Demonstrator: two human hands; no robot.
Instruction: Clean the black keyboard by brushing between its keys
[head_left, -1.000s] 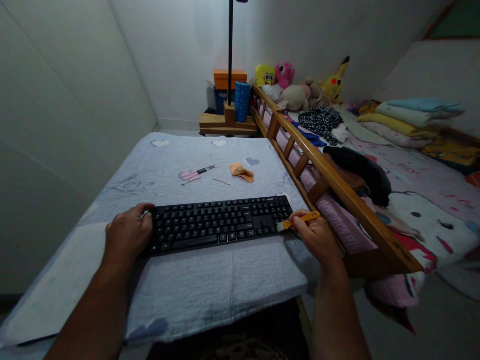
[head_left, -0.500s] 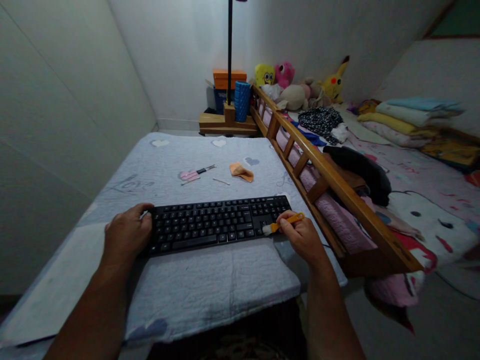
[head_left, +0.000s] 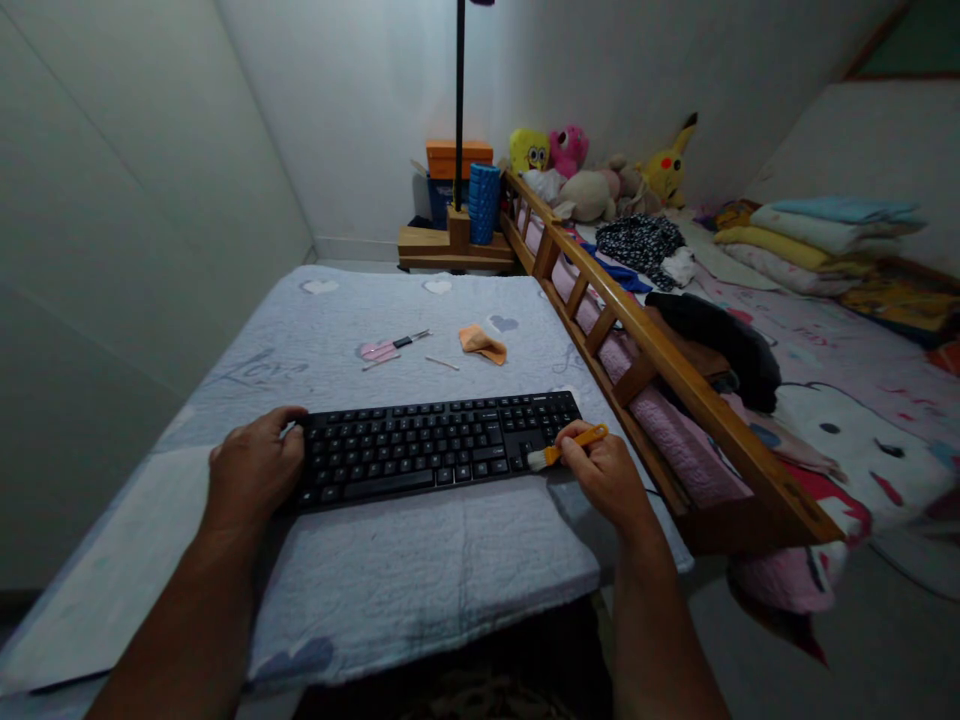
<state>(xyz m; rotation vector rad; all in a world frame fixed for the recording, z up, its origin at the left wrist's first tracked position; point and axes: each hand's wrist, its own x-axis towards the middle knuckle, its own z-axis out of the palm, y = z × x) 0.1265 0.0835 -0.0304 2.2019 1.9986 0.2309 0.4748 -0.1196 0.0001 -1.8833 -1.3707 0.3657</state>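
A black keyboard lies across the cloth-covered table in front of me. My left hand grips its left end, thumb over the top edge and the other fingers mostly hidden. Between the thumb and fingers of my right hand is a small brush with a yellow handle and pale bristles. Its bristles rest on the keys near the arrow keys, at the keyboard's lower right. Beyond the keyboard lie an orange cloth, a cotton swab and tweezers beside a pink piece.
A wooden bed rail runs along the table's right side, with clothes and plush toys on the bed behind it. At the far end stand a blue cylinder, an orange box and a black pole.
The brush tip has shifted slightly to the right over the keys near the arrow keys. My left hand and the keyboard have stayed in place.
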